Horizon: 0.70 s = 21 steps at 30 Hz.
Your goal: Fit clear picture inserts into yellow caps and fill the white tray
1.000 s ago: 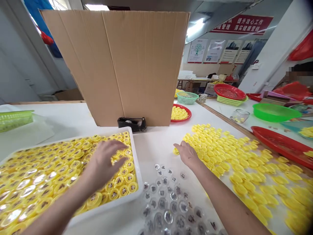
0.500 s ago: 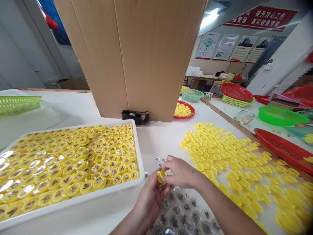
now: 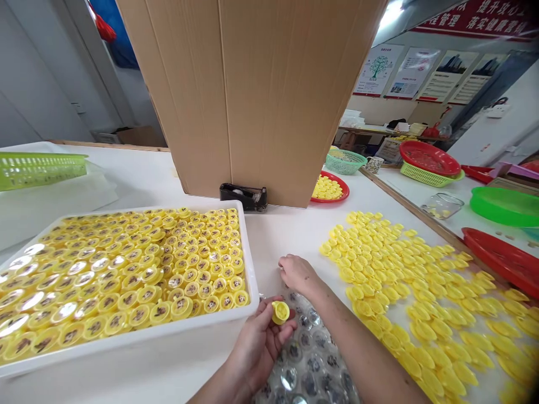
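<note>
My left hand [image 3: 263, 336] is palm up, with thumb and fingers closed on a small round yellow plastic piece [image 3: 280, 312] that has a raised rim and a tab. My right hand [image 3: 298, 273] is a little farther out, low over the white table, its fingers curled together and pointing left. Whatever lies under or between those fingertips is hidden. Beneath both wrists spreads a sheet of clear round domed stickers [image 3: 314, 365] with small dark pictures in them. To the left, a white tray [image 3: 251, 269] is filled with yellow round pieces bearing pictures under shiny tops.
Loose yellow pieces [image 3: 379, 264] cover the table's right side. A black tape dispenser [image 3: 243, 197] stands before a tall cardboard box [image 3: 269, 101]. Behind are a red plate [image 3: 343, 185] of yellow pieces and a green basket [image 3: 346, 161]. A wooden strip [image 3: 396, 196] edges the right.
My right hand has let go of the yellow piece and moved forward over the small clear discs on the table. My left hand keeps the piece. The view has swung slightly left.
</note>
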Each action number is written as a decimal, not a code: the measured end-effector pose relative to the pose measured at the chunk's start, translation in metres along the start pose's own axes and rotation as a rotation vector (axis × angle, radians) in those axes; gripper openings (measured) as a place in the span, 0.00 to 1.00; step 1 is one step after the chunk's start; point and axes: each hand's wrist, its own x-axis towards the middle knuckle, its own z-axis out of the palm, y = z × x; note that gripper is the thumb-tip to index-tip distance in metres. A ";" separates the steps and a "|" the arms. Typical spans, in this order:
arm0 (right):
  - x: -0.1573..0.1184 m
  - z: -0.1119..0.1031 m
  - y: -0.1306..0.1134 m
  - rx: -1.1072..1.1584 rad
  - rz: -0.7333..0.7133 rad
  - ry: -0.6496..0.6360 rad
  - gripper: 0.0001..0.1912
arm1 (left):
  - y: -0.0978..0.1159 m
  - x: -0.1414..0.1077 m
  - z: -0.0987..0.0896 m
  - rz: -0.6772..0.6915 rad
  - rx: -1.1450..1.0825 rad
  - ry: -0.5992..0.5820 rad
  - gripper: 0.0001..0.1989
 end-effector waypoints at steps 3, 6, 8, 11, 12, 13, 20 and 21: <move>-0.006 -0.001 0.012 0.027 0.011 0.026 0.13 | 0.000 0.001 -0.001 0.001 0.006 0.005 0.13; -0.014 -0.002 0.020 0.047 0.013 0.068 0.13 | 0.000 0.001 0.000 0.006 0.027 0.005 0.13; -0.016 -0.004 0.022 0.046 0.021 0.097 0.14 | -0.001 0.000 0.001 0.006 0.044 0.004 0.13; -0.015 -0.005 0.018 0.042 0.031 0.082 0.14 | -0.002 -0.002 0.002 -0.002 0.066 -0.002 0.13; -0.013 -0.005 0.016 0.048 0.032 0.063 0.14 | -0.002 -0.002 0.002 -0.005 0.071 -0.007 0.13; -0.011 -0.004 0.014 0.059 0.036 0.045 0.13 | -0.002 -0.003 0.002 -0.006 0.074 -0.013 0.14; -0.014 -0.006 0.014 0.353 0.102 0.061 0.10 | 0.003 -0.004 0.002 -0.013 0.089 -0.033 0.14; -0.020 -0.009 0.016 0.433 0.101 0.062 0.09 | 0.004 -0.004 0.002 -0.018 0.095 -0.031 0.14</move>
